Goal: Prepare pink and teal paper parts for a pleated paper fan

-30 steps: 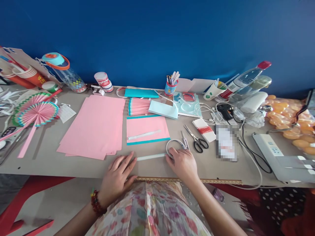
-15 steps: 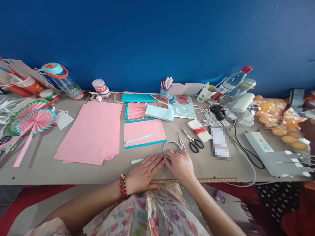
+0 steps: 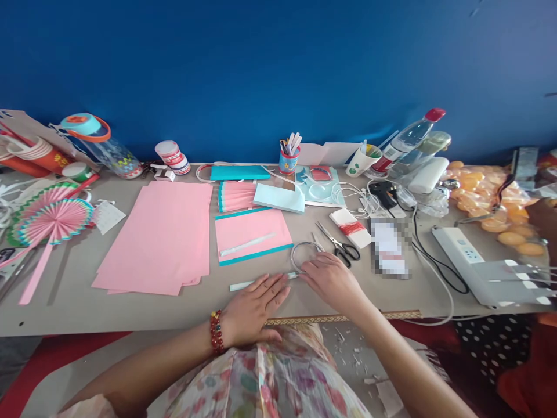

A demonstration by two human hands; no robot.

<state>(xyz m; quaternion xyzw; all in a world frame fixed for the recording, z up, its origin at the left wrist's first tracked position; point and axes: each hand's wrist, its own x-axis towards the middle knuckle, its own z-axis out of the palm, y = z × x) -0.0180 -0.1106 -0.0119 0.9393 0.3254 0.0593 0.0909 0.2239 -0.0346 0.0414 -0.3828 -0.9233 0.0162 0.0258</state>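
My left hand [image 3: 255, 305] lies flat on the table, fingers stretched over a narrow white paper strip [image 3: 242, 285] near the front edge. My right hand [image 3: 333, 281] rests palm down just right of it, fingers spread, fingertips touching the strip's right end and a thin tape ring [image 3: 302, 253]. A pink sheet with teal edges [image 3: 252, 235] lies just beyond the hands, with another white strip on it. Neither hand grips anything.
A stack of pink paper [image 3: 161, 235] lies at left, folded paper fans [image 3: 50, 217] further left. Scissors [image 3: 342, 244], a glue gun [image 3: 385, 194], cables, a power strip [image 3: 461, 252], bottles [image 3: 407, 139] and a pen cup [image 3: 288, 158] crowd the right and back. A blue wall stands behind.
My left hand slid right along the strip until it lay beside my right hand. My right hand opened flatter and shifted slightly right.
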